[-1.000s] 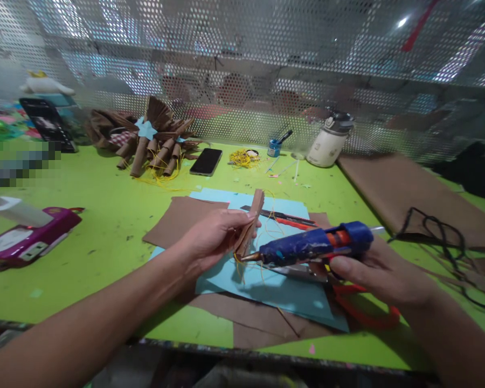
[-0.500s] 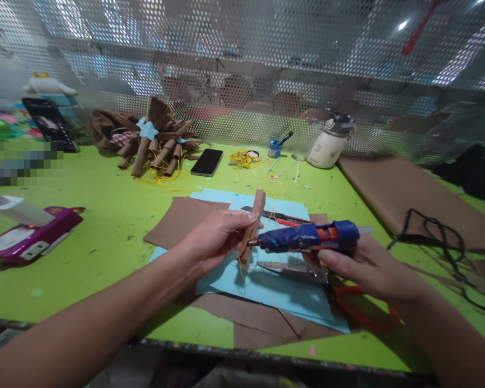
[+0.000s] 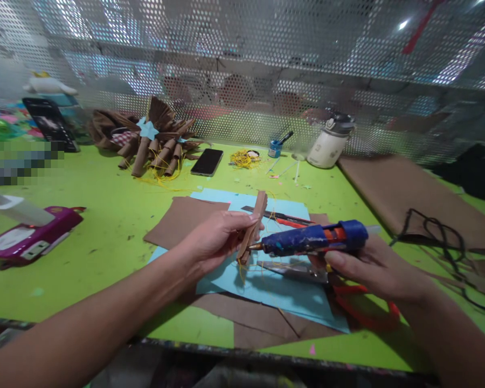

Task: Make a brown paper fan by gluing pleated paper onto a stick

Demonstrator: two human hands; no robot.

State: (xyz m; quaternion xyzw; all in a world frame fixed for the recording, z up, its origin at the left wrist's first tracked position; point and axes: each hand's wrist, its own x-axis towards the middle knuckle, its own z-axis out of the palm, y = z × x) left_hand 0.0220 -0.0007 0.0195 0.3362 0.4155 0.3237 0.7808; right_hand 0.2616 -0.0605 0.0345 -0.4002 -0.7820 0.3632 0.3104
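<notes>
My left hand (image 3: 216, 237) is closed around a folded brown paper piece (image 3: 254, 225), held upright over the blue paper sheet (image 3: 267, 280). My right hand (image 3: 374, 267) grips a blue and orange hot glue gun (image 3: 315, 240) that points left. Its metal tip touches the right side of the brown piece, near its lower half. Yellow thread hangs from the brown piece. Scissors with red handles (image 3: 364, 310) lie on the sheets under my right hand.
Brown paper sheets (image 3: 181, 218) lie on the green table (image 3: 105, 226). At the back are a heap of brown paper rolls (image 3: 153, 145), a black phone (image 3: 207, 161), yellow thread (image 3: 242, 158) and a white jug (image 3: 329, 143). A purple device (image 3: 28, 237) sits left, a black cable (image 3: 440, 237) right.
The glue gun's tip has moved up along the brown piece, from its lower end to its middle. My left hand has tilted the piece slightly more upright.
</notes>
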